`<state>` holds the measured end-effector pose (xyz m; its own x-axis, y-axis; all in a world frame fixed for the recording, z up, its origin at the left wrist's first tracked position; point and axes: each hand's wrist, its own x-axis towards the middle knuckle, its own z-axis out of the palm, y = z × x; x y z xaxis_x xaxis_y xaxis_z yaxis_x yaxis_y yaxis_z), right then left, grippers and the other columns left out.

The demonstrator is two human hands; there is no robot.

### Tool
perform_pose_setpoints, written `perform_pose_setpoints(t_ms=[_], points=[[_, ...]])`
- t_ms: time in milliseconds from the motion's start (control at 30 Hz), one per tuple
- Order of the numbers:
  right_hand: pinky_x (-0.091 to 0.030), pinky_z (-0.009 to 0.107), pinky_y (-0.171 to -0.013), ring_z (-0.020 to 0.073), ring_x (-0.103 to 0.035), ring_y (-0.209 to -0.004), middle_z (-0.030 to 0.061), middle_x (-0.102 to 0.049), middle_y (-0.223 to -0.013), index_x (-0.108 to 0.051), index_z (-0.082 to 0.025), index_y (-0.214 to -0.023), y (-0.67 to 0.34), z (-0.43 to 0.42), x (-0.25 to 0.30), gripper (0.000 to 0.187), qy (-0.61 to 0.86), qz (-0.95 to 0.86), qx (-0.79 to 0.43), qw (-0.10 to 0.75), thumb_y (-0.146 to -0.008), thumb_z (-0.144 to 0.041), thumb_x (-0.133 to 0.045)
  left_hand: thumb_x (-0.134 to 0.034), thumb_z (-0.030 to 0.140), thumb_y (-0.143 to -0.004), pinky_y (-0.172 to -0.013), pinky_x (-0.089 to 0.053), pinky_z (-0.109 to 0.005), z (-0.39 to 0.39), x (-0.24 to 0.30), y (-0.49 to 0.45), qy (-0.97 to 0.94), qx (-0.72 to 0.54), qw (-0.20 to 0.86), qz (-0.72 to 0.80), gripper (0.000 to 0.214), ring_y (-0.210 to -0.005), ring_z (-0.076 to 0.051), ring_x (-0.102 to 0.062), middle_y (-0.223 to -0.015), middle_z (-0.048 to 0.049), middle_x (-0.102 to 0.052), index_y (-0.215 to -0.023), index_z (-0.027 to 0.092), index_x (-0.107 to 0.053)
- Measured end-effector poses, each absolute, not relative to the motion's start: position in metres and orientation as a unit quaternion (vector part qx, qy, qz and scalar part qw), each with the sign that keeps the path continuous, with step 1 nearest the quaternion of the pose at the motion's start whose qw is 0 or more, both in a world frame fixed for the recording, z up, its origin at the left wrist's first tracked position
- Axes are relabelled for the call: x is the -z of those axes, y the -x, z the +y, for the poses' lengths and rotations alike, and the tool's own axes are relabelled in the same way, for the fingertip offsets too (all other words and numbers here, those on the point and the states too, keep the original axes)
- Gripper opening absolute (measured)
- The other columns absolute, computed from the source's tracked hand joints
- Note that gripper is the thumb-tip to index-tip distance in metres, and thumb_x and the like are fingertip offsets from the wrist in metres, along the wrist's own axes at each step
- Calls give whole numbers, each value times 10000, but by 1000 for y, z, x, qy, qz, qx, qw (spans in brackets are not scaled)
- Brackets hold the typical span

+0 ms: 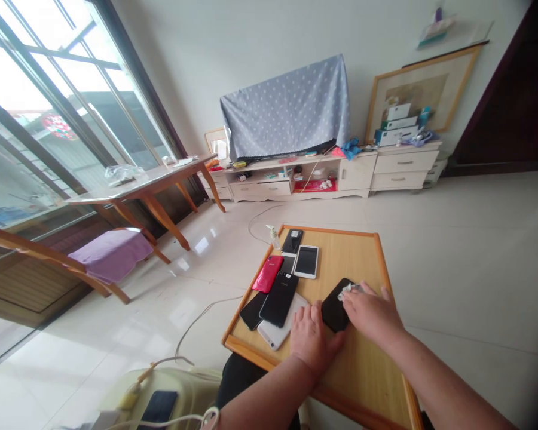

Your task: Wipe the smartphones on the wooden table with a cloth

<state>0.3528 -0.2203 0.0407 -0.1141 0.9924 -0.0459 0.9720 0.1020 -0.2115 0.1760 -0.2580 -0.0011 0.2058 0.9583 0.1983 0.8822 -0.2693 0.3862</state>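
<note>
Head view: black phone point(334, 310) lying flat on wooden desk point(358, 382)
Right hand point(372, 316): fingers clamped on crumpled white wipe point(348, 291), pressed against phone
Left hand point(311, 340): fingers spread, just beside phone

Right hand point(371, 315) on black smartphone point(334, 306), left hand point(312, 340) beside

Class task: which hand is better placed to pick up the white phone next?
Probably the left hand: it lies right beside the white phone. The right hand holds a white wipe on a black phone and sits farther away.
</note>
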Motion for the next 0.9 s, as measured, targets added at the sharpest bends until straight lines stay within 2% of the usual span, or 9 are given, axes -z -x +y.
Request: perform_pose_setpoints(t_ms=[100,267,400,500,700,833,900], points=[[-107,660,-1163,338,-381,-1425,102,-630,-1370,-684,-205,-1253,-344,-228,-39,471,647,-756,-88,50,-1012,-322,-297,-665,591,-756,-1069,-397,-504,-258,3,-175,-770,-196,97,599,791,-1166,-328,-526,-1288,-119,-603,-1405,193,-453],[-66,618,-1186,297,-391,-1430,101,-655,-1334,-707,-232,-1208,-322,-251,-40,475,550,-823,-124,67,-1016,-297,-277,-541,416,-881,-1030,-414,-461,-256,6,-174,-776,-169,81,602,577,-1142,-290,-543,-1270,-109,-603,-1409,200,-450],[-95,684,-1149,356,-362,-1437,74,-605,-1406,-658,-245,-1295,-339,-233,-39,460,617,-778,-107,48,-1015,-327,-303,-646,594,-777,-1047,-411,-472,-256,2,-174,-774,-178,98,600,766,-1137,-308,-536,-1243,-111,-606,-1405,204,-448],[-90,679,-1151,365,-370,-1428,107,-614,-1390,-665,-200,-1282,-345,-227,-40,468,653,-752,-86,36,-1017,-326,-300,-649,616,-767,-1064,-398,-480,-257,0,-174,-771,-187,104,600,784,-1154,-313,-528,-1255,-106,-601,-1408,215,-444],[-8,625,-1184,323,-396,-1417,126,-650,-1336,-691,-188,-1233,-323,-250,-42,481,572,-812,-100,53,-1021,-300,-274,-539,411,-889,-1027,-410,-456,-256,1,-175,-773,-174,95,603,555,-1130,-286,-542,-1244,-107,-610,-1399,210,-453],[-53,679,-1151,369,-366,-1427,123,-599,-1405,-659,-203,-1294,-338,-233,-42,469,627,-771,-107,42,-1022,-316,-293,-628,594,-804,-1038,-413,-464,-256,0,-175,-779,-183,88,593,726,-1128,-301,-536,-1238,-113,-613,-1384,190,-461],[-71,675,-1151,377,-384,-1413,137,-608,-1390,-679,-187,-1262,-343,-227,-44,464,655,-749,-93,34,-1019,-322,-308,-643,630,-778,-1036,-418,-467,-256,0,-175,-778,-184,86,594,767,-1133,-304,-534,-1239,-111,-613,-1383,194,-463]])
